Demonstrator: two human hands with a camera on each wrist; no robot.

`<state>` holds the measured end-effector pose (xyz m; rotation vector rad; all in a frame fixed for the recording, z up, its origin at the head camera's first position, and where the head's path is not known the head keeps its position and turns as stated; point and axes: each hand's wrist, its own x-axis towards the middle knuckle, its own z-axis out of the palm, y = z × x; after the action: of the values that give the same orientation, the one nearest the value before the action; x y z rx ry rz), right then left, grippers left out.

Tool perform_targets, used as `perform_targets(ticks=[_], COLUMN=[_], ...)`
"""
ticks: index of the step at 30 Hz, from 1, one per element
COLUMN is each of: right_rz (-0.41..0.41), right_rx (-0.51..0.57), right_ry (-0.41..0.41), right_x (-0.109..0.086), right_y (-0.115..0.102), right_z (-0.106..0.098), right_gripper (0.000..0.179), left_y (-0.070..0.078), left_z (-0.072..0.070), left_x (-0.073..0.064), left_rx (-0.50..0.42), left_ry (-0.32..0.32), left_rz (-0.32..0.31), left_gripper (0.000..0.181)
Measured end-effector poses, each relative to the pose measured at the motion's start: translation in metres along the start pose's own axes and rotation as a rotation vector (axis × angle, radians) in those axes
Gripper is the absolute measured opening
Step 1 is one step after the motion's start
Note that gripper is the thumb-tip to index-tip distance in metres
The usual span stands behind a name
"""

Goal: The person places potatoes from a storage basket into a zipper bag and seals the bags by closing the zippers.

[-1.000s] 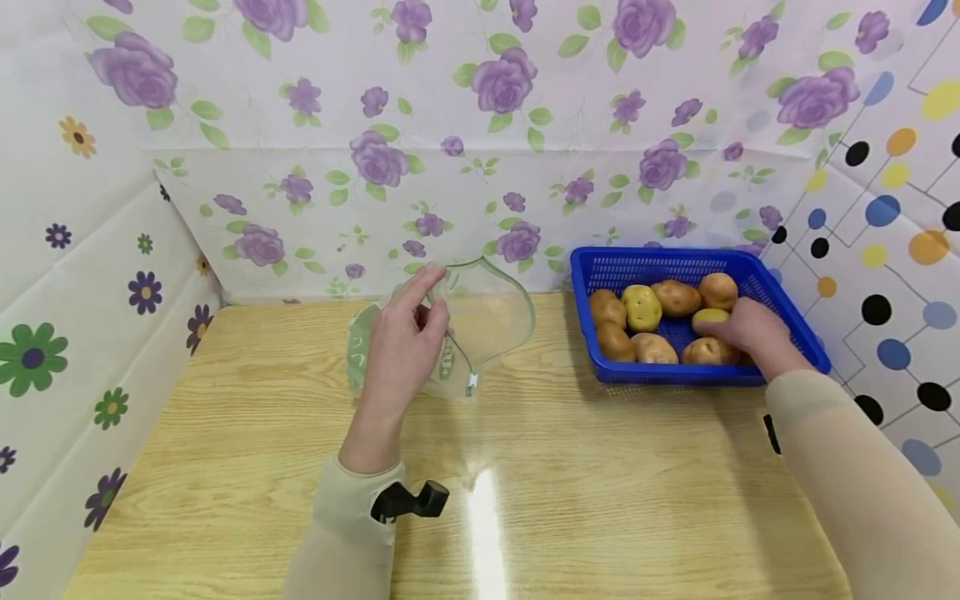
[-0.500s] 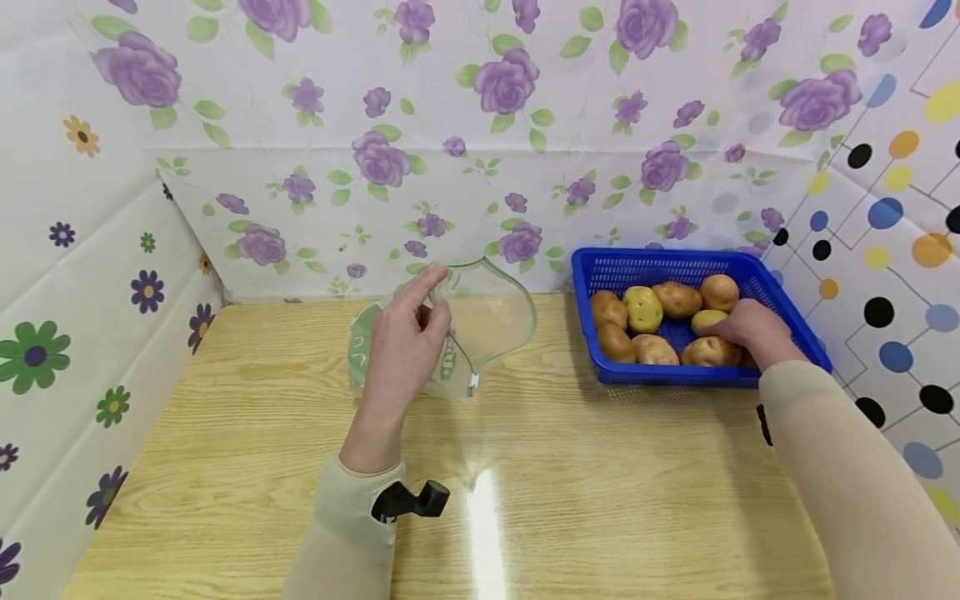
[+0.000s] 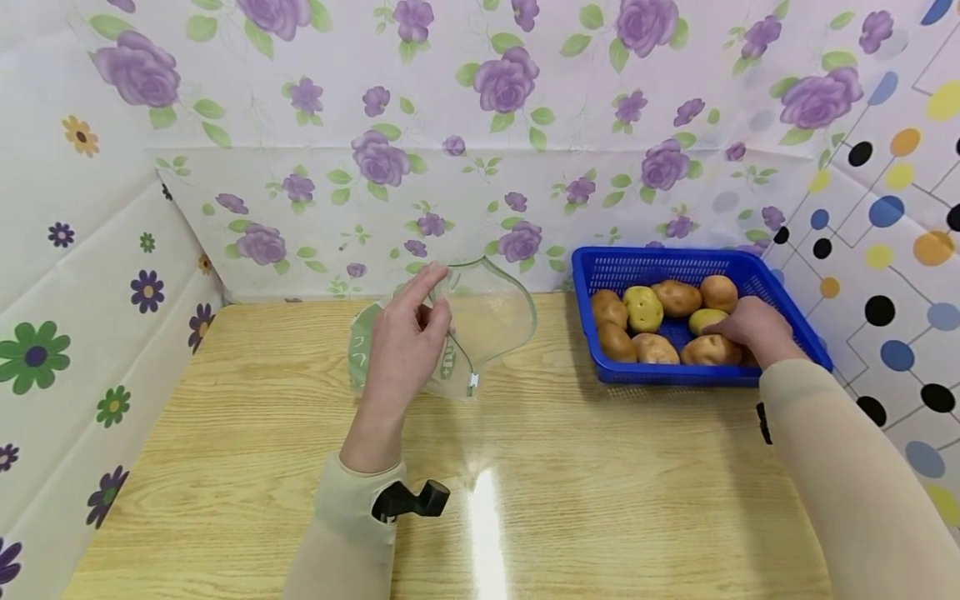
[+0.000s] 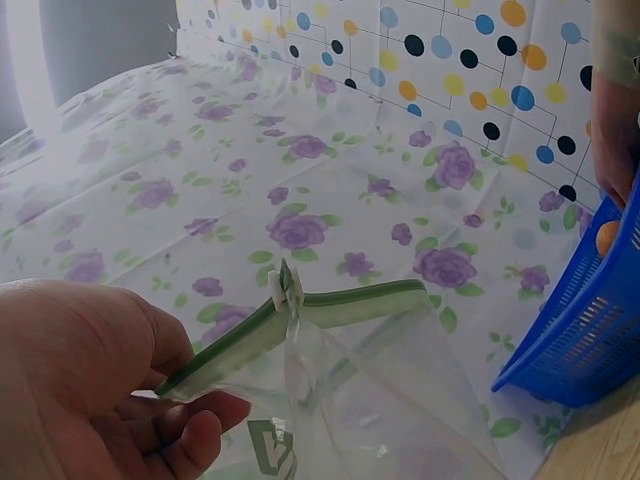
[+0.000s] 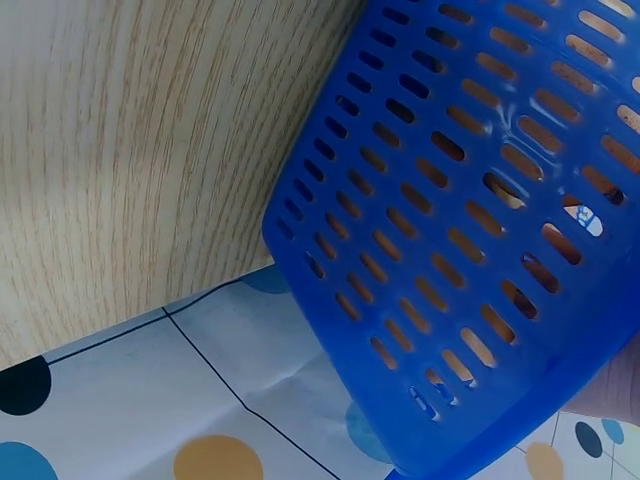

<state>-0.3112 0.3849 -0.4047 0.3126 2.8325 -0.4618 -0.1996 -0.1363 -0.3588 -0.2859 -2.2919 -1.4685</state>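
Observation:
At the middle of the head view, my left hand [image 3: 401,350] pinches the rim of a clear zip bag [image 3: 495,312] with green print. Its mouth gapes to the right, and a white slider [image 3: 473,381] sits at the near end of the zip. Up close in the left wrist view, thumb and fingers hold the bag's green zip edge [image 4: 365,298]. Inside the blue basket [image 3: 675,377], my right hand [image 3: 759,327] grips a small yellow potato [image 3: 707,320], whose right part the hand covers. The right wrist view shows only the basket's slotted side, hiding the fingers.
Several brown potatoes [image 3: 677,298] and another yellow potato [image 3: 642,309] lie in the basket around the right hand. The basket stands at the back right of the wooden table [image 3: 585,483], near the dotted side sheet [image 3: 900,275]. A flowered sheet [image 3: 315,208] rises behind.
My right forearm has shifted slightly left, while the hand stays on the yellow potato in the basket. The left hand and the bag have hardly moved.

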Motion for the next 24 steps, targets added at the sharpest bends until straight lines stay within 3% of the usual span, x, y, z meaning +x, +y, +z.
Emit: perform_targets(ticks=[9,17,24], right_rz=[-0.006,-0.043,-0.082], right_rx=[0.042,0.075,0.101], right_ry=[0.053,0.113,0.17], right_x=[-0.005,-0.008,-0.015], right_y=[0.004,0.006,0.002], right_z=[0.0,-0.005,-0.007], right_gripper=[0.077,0.092,0.092], left_y=[0.001,0.002,0.002], left_z=[0.0,0.0,0.0], left_x=[0.0,-0.001,-0.001], left_rx=[0.014,0.013,0.016], left_ry=[-0.002,0.009,0.002], left_rz=[-0.006,-0.01,-0.016], left_gripper=[0.047,0.047,0.045])
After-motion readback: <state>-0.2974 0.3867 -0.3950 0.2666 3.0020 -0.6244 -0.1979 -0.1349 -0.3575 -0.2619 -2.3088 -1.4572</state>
